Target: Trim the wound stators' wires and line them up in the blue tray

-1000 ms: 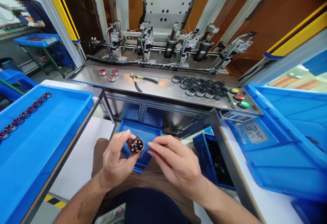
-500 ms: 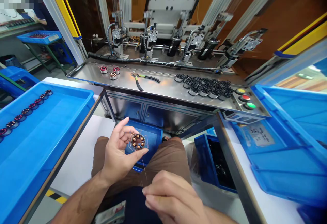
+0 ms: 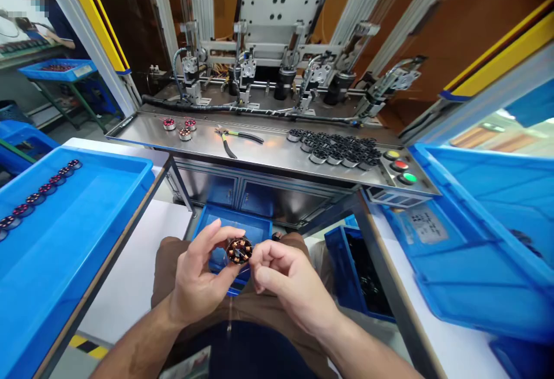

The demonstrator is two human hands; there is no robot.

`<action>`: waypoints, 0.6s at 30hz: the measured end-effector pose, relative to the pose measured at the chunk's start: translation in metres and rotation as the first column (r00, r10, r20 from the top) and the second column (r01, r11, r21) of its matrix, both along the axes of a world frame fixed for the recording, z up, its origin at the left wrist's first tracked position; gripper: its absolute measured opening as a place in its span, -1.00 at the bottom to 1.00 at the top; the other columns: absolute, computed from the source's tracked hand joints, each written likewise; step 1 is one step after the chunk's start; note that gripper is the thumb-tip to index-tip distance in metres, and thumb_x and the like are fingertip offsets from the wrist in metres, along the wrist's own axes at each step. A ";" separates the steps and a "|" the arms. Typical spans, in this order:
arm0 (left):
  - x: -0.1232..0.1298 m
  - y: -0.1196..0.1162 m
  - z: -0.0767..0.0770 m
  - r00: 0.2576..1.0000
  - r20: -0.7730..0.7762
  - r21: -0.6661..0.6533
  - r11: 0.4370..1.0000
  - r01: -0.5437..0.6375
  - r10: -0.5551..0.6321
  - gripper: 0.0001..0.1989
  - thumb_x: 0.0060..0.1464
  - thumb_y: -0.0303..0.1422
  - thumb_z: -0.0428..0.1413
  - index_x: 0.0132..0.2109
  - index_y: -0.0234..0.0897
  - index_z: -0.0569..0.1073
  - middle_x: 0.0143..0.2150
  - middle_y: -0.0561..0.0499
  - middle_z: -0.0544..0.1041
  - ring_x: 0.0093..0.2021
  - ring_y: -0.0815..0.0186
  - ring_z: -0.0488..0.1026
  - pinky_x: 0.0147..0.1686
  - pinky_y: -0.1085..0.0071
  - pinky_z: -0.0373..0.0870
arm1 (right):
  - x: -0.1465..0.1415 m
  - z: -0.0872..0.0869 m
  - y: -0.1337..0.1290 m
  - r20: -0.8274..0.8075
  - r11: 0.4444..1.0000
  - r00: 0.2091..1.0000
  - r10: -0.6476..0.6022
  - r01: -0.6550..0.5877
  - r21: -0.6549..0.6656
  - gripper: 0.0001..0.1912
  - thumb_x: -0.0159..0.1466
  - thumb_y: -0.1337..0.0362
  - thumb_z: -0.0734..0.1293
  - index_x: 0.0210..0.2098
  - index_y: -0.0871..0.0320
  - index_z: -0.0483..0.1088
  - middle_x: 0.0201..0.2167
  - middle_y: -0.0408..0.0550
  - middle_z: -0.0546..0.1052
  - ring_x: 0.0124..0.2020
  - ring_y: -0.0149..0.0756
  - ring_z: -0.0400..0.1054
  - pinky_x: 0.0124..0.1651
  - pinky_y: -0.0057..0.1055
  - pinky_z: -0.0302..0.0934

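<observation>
A black ring-shaped motor stator (image 3: pixel 239 251) with copper windings is between the thumb and fingers of my left hand (image 3: pixel 203 266), its open face toward me. Thin loose copper wires stick out around it. My right hand (image 3: pixel 285 278) is closed, its curled fingertips right at the stator's right edge; whatever they pinch is too small to make out. On the steel ledge beyond lie cutting pliers (image 3: pixel 238 138) with black and green handles, spread apart. Left of them stand a wound stator with copper coils (image 3: pixel 185 134) and two with red tops (image 3: pixel 168 124).
Black unwound stator cores (image 3: pixel 333 148) cluster on the ledge beside yellow, red and green buttons (image 3: pixel 407 178). A blue tray (image 3: pixel 99 194) at left holds a row of stators. Blue bins (image 3: pixel 433 263) stand at right. Machine fixtures (image 3: pixel 283 82) rise behind; a co-worker (image 3: pixel 64 15) is at far left.
My right hand has risen from near my lap to the stator's right edge. The stator has turned slightly in my left hand. The whole view has shifted a little.
</observation>
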State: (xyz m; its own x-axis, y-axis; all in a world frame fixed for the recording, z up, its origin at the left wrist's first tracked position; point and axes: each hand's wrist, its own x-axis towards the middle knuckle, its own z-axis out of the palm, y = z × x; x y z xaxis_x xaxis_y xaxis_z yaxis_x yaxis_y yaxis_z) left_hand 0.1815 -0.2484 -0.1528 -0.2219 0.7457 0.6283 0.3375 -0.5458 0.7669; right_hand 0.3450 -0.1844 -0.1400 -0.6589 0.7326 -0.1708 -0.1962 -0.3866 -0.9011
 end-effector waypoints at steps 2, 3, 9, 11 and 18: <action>0.000 -0.001 -0.002 0.999 -0.036 0.005 1.000 0.005 -0.005 -0.13 0.01 -0.72 0.23 0.38 -0.11 0.14 0.04 -0.09 0.60 0.02 0.28 0.57 -0.01 0.38 0.58 | -0.006 -0.003 -0.002 -0.030 0.998 0.999 0.012 -0.014 -0.067 -0.61 0.06 0.03 0.56 -0.48 0.20 0.42 -0.65 -0.23 0.38 -0.61 -0.51 0.19 -0.46 -0.51 0.13; 0.000 -0.001 -0.002 0.999 -0.045 0.007 1.000 0.010 -0.010 -0.12 0.01 -0.71 0.23 0.38 -0.11 0.14 0.04 -0.09 0.60 0.02 0.27 0.57 -0.01 0.37 0.58 | -0.007 -0.004 -0.003 -0.037 0.996 0.999 0.015 -0.018 -0.085 -0.61 0.06 0.04 0.56 -0.50 0.21 0.41 -0.67 -0.23 0.37 -0.61 -0.51 0.18 -0.46 -0.52 0.11; 0.000 -0.005 0.003 0.999 -0.026 -0.028 0.999 0.033 -0.034 -0.10 0.00 -0.70 0.26 0.39 -0.08 0.13 0.06 -0.09 0.60 -0.02 0.29 0.58 -0.02 0.37 0.59 | -0.004 0.002 -0.002 -0.107 0.988 0.993 -0.044 0.027 -0.155 -0.61 0.06 0.04 0.57 -0.47 0.19 0.39 -0.67 -0.26 0.35 -0.62 -0.51 0.15 -0.49 -0.51 0.08; 0.002 -0.005 0.004 0.999 -0.014 -0.050 0.998 0.046 -0.047 -0.11 0.00 -0.70 0.26 0.38 -0.08 0.13 0.06 -0.09 0.61 -0.03 0.29 0.59 -0.01 0.38 0.58 | -0.003 0.003 0.000 -0.125 0.987 0.991 -0.046 0.026 -0.160 -0.62 0.08 0.04 0.56 -0.46 0.18 0.40 -0.67 -0.26 0.35 -0.61 -0.50 0.15 -0.49 -0.50 0.08; 0.006 -0.008 0.007 0.975 0.191 -0.133 0.981 0.144 -0.118 -0.15 0.00 -0.69 0.27 0.35 -0.07 0.18 0.06 -0.08 0.62 -0.02 0.30 0.61 0.01 0.40 0.59 | 0.011 -0.002 0.010 -0.334 0.928 0.934 0.128 -0.231 -0.292 -0.62 0.11 0.18 0.54 -0.58 0.19 0.29 -0.64 -0.30 0.24 -0.68 -0.58 0.02 -0.61 -0.54 -0.03</action>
